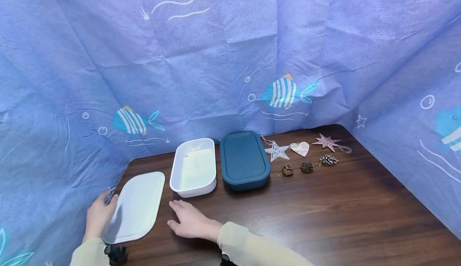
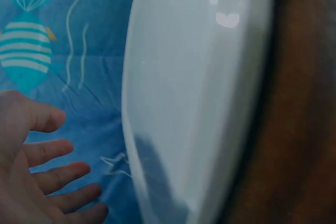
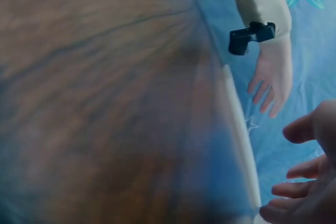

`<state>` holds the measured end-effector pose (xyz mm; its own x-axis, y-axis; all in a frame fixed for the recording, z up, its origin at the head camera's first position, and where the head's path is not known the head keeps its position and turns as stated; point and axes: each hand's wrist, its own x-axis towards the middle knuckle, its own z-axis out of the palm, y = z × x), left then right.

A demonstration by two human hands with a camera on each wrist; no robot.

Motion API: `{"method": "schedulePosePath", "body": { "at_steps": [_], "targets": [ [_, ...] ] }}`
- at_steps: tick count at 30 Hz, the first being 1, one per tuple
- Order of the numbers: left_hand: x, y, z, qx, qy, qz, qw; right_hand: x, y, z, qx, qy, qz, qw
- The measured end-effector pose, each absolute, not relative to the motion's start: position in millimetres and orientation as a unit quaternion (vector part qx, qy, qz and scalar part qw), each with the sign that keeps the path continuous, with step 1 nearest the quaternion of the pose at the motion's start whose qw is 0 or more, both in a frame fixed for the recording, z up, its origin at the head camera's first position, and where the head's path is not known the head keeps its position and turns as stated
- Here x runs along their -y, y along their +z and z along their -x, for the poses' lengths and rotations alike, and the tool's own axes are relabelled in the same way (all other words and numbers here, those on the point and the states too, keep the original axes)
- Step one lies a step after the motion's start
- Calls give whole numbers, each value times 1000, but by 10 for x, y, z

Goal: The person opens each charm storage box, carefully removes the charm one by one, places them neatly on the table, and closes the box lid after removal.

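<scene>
At the table's left end lies a flat white lid (image 1: 138, 206), rim raised. My left hand (image 1: 101, 216) hovers by its left edge; the left wrist view shows the fingers (image 2: 71, 174) spread and holding nothing, apart from the lid (image 2: 178, 77). My right hand (image 1: 189, 220) is held over the wood to the right of the lid, thumb apart from relaxed fingers, with nothing in it. Just beyond it stands an open white box (image 1: 194, 168), a small dark speck inside. To that box's right is a dark blue box (image 1: 245, 160) with its lid on.
Right of the blue box lie a white star ornament (image 1: 277, 151), a heart (image 1: 300, 149), a pink glittery star (image 1: 327, 142) and small pine cones (image 1: 307, 167). Blue fish-print cloth (image 1: 216, 78) hangs along the back and both sides of the brown table (image 1: 324, 210).
</scene>
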<state>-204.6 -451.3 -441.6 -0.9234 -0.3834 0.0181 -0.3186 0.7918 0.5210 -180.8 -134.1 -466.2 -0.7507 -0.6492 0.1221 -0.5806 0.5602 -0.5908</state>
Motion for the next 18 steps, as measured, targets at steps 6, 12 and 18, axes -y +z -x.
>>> {"method": "schedulePosePath", "body": {
  "at_steps": [6,12,18],
  "targets": [
    [4525,-4587,2015,939,-257,-227,31,1382,-4750,1804,-896,-261,346,93],
    [4507,-4665,1988,934,-262,-244,6,1419,-4762,1820,-893,-244,360,115],
    [4451,-4665,1965,935,-264,-236,-14,1434,-4748,1799,-894,-225,364,129]
  ]
}}
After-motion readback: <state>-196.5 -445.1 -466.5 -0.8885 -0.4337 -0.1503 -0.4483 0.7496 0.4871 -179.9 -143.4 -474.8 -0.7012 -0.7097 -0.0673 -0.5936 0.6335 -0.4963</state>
